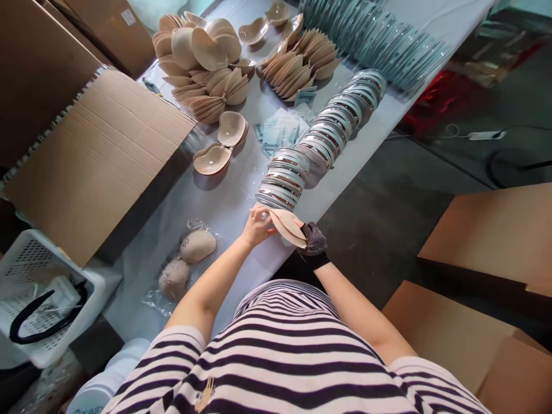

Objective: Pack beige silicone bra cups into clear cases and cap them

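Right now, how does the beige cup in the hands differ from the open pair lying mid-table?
The held cup is one piece, gripped by the left hand and the gloved right hand; the open pair is two joined cups, untouched. The held cup shows its edge and outer side; the pair lies hollow side up on the table. Both are beige and rounded.

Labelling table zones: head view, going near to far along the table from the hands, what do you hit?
Hands, left hand and gloved right hand, holding a beige cup → row of clear shells → small packets → fanned beige cup stacks → loose cup pairs at the far end.
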